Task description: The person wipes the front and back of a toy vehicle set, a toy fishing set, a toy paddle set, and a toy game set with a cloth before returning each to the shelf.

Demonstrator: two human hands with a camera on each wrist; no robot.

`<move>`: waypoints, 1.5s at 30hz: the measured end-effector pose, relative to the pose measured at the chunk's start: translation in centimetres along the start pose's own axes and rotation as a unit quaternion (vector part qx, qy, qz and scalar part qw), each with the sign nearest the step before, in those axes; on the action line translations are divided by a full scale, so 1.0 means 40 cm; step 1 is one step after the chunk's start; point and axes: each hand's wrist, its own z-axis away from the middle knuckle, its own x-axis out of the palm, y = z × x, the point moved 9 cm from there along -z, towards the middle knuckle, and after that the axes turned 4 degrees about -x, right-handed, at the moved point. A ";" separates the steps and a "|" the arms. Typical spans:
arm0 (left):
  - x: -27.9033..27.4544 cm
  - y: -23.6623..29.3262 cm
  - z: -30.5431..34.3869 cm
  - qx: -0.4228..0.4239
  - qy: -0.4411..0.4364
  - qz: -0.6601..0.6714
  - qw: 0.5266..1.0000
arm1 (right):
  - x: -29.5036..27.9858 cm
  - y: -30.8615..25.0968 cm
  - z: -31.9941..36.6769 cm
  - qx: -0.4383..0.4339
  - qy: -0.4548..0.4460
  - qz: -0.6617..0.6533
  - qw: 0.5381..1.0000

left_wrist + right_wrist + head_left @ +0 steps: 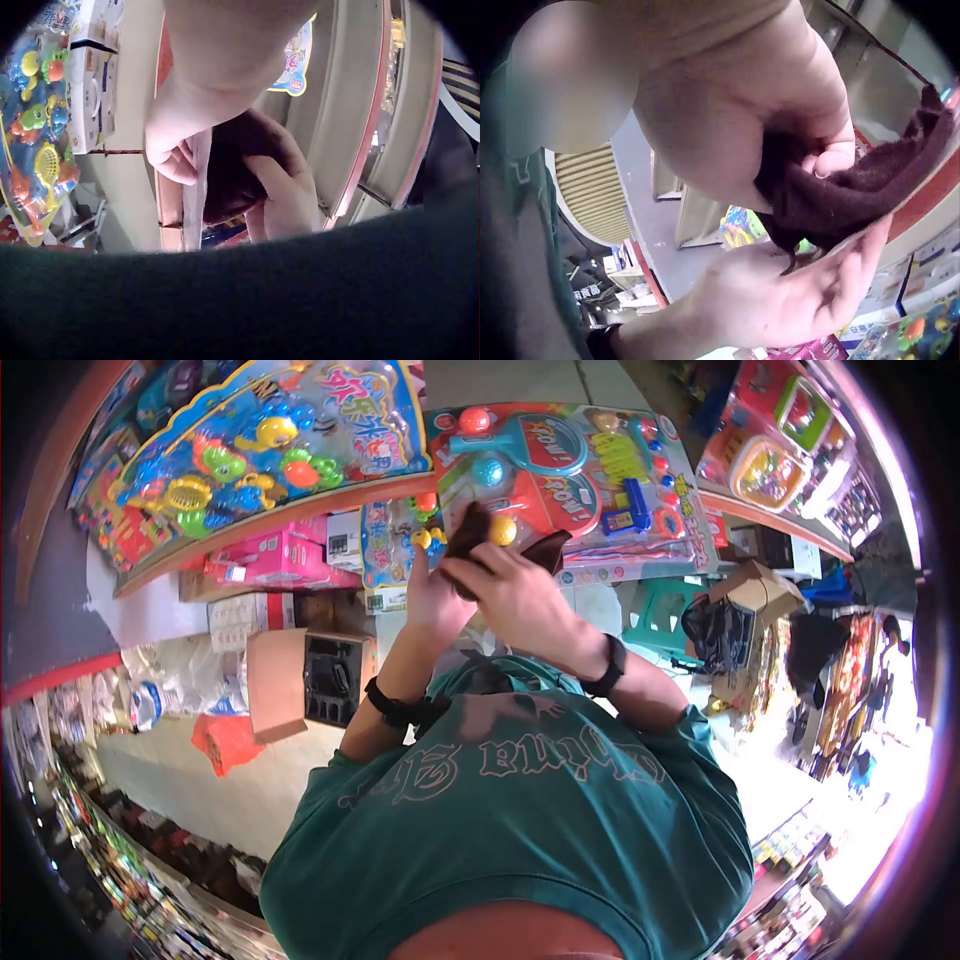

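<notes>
A dark brown cloth (470, 550) with a soft, fuzzy surface and a pale edge is bunched between both hands over the packaged toys. My right hand (525, 600) grips it from above, fingers curled into the folds (840, 187). Lower in the right wrist view, my left hand (802, 292) lies against the cloth's underside. In the left wrist view, fingertips of my left hand (214, 82) curl at a pale strip along the cloth (232, 172). There the right hand (289, 199) has its thumb on the dark fabric. The head view shows the left thumb raised, other left fingers largely hidden.
Behind the hands, a toy paddle set (550, 445) lies on a shelf beside a blister pack of sea-animal toys (390, 410). Pink boxes (285, 555) sit below. An opened carton (275, 680) and an orange-red bag (228, 743) are at left, a green stool (660, 620) at right.
</notes>
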 end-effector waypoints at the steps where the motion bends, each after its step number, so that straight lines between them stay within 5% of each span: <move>1: -0.008 0.004 -0.003 0.012 -0.004 0.019 1.000 | 0.021 0.003 -0.002 0.009 0.012 0.012 1.000; 13: -0.069 -0.035 -0.027 -0.123 -0.118 0.071 0.983 | -0.012 -0.018 0.095 0.085 0.042 0.049 0.994; 16: -0.006 -0.034 0.005 -0.180 -0.034 0.032 0.983 | -0.065 -0.011 0.127 0.117 0.057 0.070 0.989; 17: 0.007 -0.041 -0.005 -0.181 -0.090 0.054 0.978 | -0.073 0.006 0.143 0.131 0.055 0.088 0.986; 24: -0.033 -0.046 -0.025 -0.102 0.026 -0.047 0.993 | -0.182 0.098 0.227 0.178 0.137 0.160 0.961; 38: -0.027 -0.025 -0.034 -0.079 0.007 -0.002 0.997 | -0.426 0.351 0.485 0.276 0.247 0.235 0.899; 42: -0.048 0.015 -0.059 -0.052 0.054 -0.055 0.996 | -0.494 0.486 0.611 0.321 0.341 0.178 0.865; 43: -0.079 0.028 -0.075 -0.067 0.006 -0.049 0.996 | -0.485 0.567 0.671 0.349 0.384 0.087 0.850; 45: -0.069 0.059 -0.066 -0.026 0.055 -0.091 0.994 | -0.417 0.706 0.752 0.403 0.438 -0.207 0.776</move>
